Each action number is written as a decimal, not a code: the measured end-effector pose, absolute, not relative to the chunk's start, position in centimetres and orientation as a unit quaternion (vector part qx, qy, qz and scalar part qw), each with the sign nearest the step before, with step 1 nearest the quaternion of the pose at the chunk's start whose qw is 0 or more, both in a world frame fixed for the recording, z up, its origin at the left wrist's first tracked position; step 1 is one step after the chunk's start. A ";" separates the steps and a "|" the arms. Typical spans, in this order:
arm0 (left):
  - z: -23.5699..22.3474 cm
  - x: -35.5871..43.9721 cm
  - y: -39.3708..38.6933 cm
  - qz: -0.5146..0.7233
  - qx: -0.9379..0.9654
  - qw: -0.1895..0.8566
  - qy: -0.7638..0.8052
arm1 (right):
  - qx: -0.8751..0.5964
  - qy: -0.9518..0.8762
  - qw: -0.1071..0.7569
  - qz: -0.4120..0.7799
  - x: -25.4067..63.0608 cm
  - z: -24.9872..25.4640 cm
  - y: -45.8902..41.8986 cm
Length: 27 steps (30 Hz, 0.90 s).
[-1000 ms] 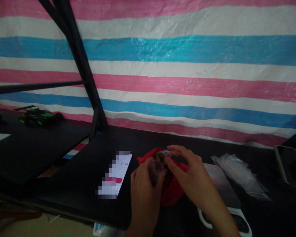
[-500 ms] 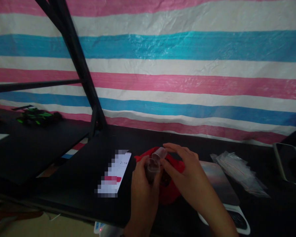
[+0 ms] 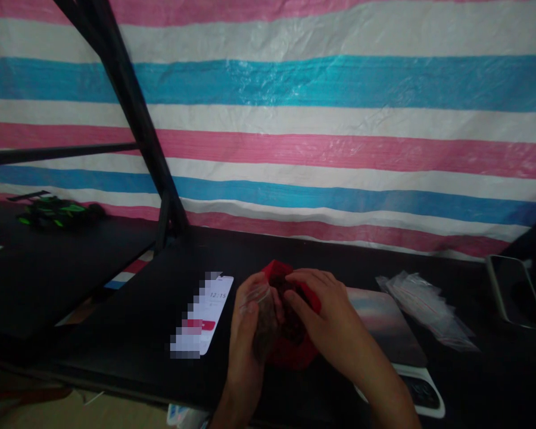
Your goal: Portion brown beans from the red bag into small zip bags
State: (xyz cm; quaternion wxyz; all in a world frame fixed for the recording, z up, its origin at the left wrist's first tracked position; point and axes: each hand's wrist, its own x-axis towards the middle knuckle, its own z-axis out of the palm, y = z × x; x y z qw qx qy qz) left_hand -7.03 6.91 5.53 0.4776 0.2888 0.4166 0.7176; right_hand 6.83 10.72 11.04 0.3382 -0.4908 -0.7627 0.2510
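At the near edge of a black worktop (image 3: 116,310), at 6 o'clock in the view, 2 bare hands are meeting over a red bag (image 3: 290,351). The left hand (image 3: 250,322) is pinching the mouth of a small clear plastic pouch (image 3: 261,316), which is hanging down and seems to be holding something dark. The right hand (image 3: 326,316) is resting on the red bag with its fingers dipping into the opening; whether those fingers are gripping anything is hidden, so I cannot tell.

Judging from this, the work in hand is moving dark bits between the red bag and the pouch. Doing it well likely means keeping the pouch mouth wide and directly over the red bag, so anything dropped is landing back inside, and taking small pinches in the dim light.

At 9 o'clock of the hands, a phone (image 3: 205,316) is lying face up with its screen lit. At 3 o'clock, a flat scale (image 3: 393,333) is sitting just beside the red bag, and beyond it a pile of clear bags (image 3: 424,310). At the far right edge a second dark phone (image 3: 516,292) is lying. At 10 o'clock, well apart, a green and black toy car (image 3: 53,211) is sitting on a neighbouring worktop. A black metal frame (image 3: 134,119) is rising at 11 o'clock. Behind everything, a striped tarp (image 3: 339,119) in pink, white and blue is covering the wall.
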 end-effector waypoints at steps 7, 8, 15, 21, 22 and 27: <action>5.2 -6.9 6.8 0.655 0.295 0.559 0.415 | -0.434 -0.726 0.375 0.379 7.4 12.0 9.9; 5.1 -6.8 6.8 0.647 0.301 0.570 0.407 | -0.434 -0.716 0.389 0.383 7.5 12.0 9.9; 3.9 -5.7 7.3 0.646 0.335 0.589 0.353 | -0.441 -0.676 0.410 0.425 7.9 13.2 9.1; 2.6 -5.5 7.8 0.698 0.374 0.477 0.382 | -0.451 -0.625 0.525 0.361 10.9 13.9 9.5; 2.7 -5.7 7.4 0.706 0.400 0.435 0.390 | -0.462 -0.608 0.543 0.348 12.1 13.8 9.8; 3.1 -5.9 4.2 0.681 0.578 -0.008 0.450 | -0.586 -0.556 0.491 0.326 18.3 11.1 11.9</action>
